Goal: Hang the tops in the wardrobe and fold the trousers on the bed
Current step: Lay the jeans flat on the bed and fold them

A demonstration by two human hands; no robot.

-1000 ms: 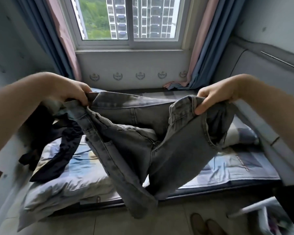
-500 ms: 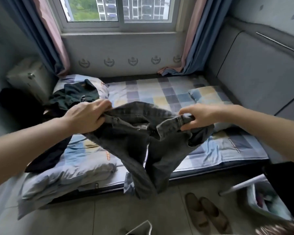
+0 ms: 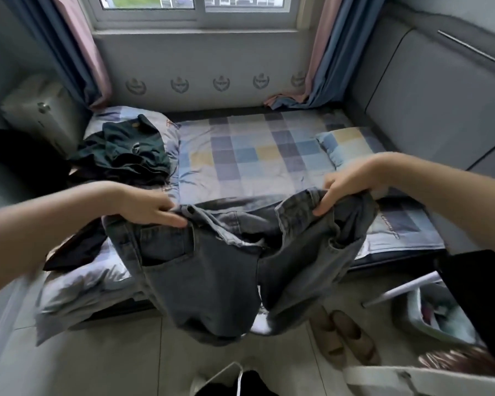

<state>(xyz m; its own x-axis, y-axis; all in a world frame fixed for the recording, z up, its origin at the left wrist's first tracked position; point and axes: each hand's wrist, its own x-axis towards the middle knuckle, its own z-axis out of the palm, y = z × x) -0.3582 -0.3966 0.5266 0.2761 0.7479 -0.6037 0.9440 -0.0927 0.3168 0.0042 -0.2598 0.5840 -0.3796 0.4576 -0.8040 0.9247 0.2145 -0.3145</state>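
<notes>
The jeans (image 3: 212, 270) hide the bed's (image 3: 257, 155) near edge; the laundry basket (image 3: 440, 318) is half hidden; the left forearm (image 3: 26, 238) blurs.

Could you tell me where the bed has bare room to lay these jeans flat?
The free patch is the checked sheet, between the dark green tops on the left and the small checked pillow on the right. The left edge is crowded with dark clothes. The left hand and right hand hold the grey denim jeans above the near edge.
</notes>
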